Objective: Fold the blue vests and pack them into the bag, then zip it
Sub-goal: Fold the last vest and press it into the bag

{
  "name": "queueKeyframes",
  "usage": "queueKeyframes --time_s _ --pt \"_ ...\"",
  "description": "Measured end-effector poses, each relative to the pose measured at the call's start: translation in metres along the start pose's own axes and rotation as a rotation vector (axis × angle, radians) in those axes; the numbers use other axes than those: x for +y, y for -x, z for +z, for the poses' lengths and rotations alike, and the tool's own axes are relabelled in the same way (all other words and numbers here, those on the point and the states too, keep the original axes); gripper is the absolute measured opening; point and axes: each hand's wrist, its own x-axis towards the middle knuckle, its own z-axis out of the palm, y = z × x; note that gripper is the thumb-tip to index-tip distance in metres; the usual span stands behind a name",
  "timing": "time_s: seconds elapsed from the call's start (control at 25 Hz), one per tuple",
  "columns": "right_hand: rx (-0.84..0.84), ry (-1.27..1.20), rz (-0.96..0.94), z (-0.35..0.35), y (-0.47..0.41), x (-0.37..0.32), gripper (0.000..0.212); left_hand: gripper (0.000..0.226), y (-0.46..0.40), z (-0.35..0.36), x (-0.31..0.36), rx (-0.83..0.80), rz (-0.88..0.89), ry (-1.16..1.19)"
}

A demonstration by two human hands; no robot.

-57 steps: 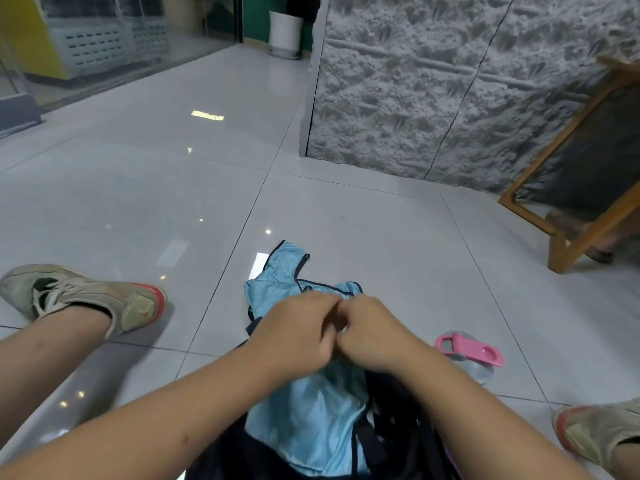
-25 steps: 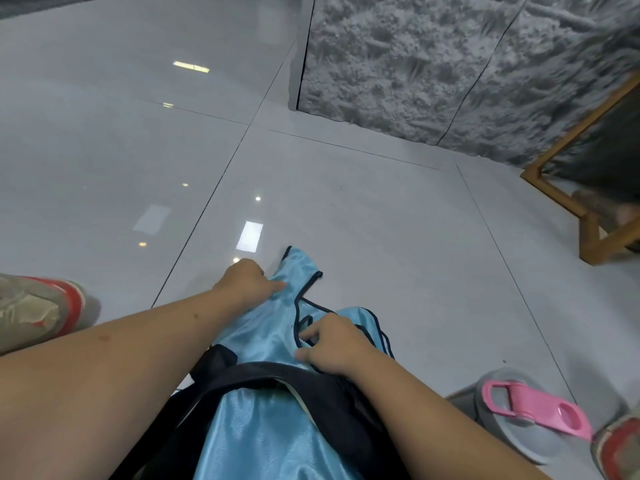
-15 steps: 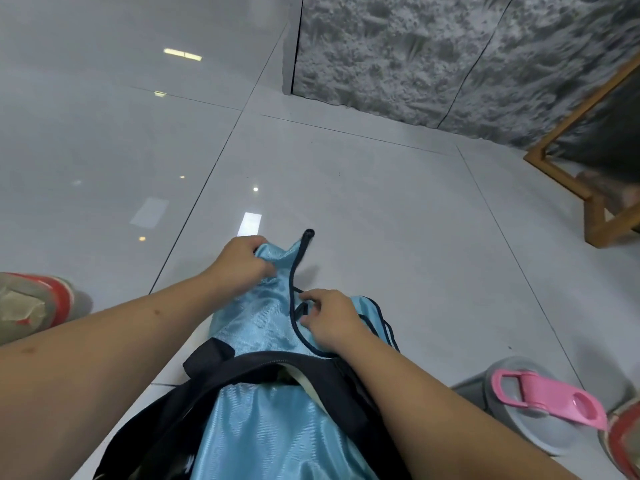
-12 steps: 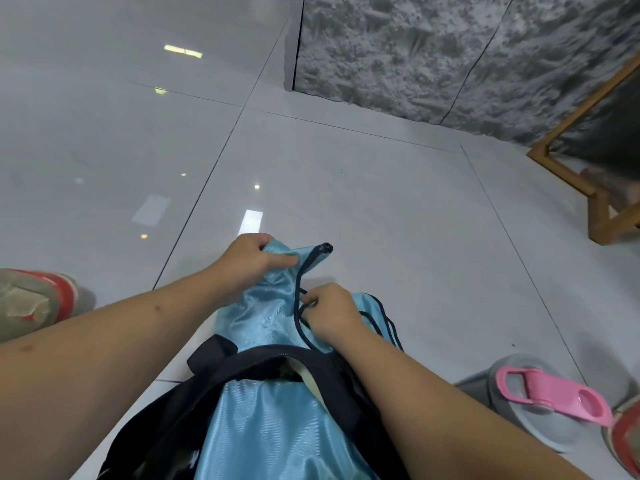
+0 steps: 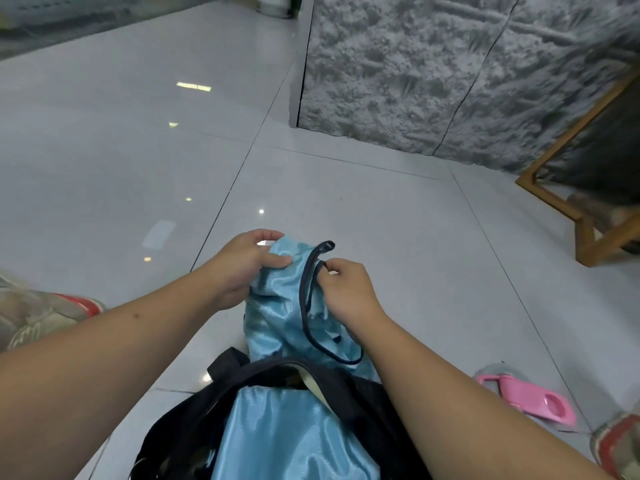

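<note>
A shiny light-blue vest with dark trim sticks out of the open black bag on the floor between my legs. Its lower part lies inside the bag's mouth; the far end is lifted off the tiles. My left hand grips the vest's far left corner, thumb on top. My right hand pinches the dark-edged strap at the far right, and that strap loops down toward the bag.
A grey bottle with a pink lid lies on the tiles at my right. My shoes show at the left edge and bottom right. A wooden frame stands far right, before a rough grey wall.
Both hands moved from the bag's mouth out to the vest's far end, took hold of it and lifted it off the floor, drawing the two corners up and closer together.
</note>
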Motion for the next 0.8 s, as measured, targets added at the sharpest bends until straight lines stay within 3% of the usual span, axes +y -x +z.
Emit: queueKeyframes --time_s 0.12,0.28,0.36,0.48,0.64,0.8 --pt "0.004 0.136 -0.133 -0.028 0.010 -0.032 0.036 0.059 0.024 0.005 0.026 -0.129 0.039 0.116" --pt "-0.093 0.251 -0.229 -0.068 0.034 -0.080 0.044 0.052 0.067 0.024 0.063 -0.171 0.096 0.079" --pt "-0.014 0.302 -0.288 -0.084 0.047 -0.096 0.042 0.049 0.089 0.033 0.082 -0.151 0.143 0.085" --pt "0.188 0.419 -0.348 -0.105 0.065 -0.114 0.018 0.051 0.118 0.044 0.107 -0.153 0.205 0.147" --pt "0.381 0.730 -0.395 -0.135 0.096 -0.144 0.040 0.032 0.154 0.066 0.134 -0.255 0.217 0.066" --pt "0.422 0.764 -0.388 -0.150 0.112 -0.172 0.040 0.029 0.173 0.082 0.156 -0.215 0.227 0.038"
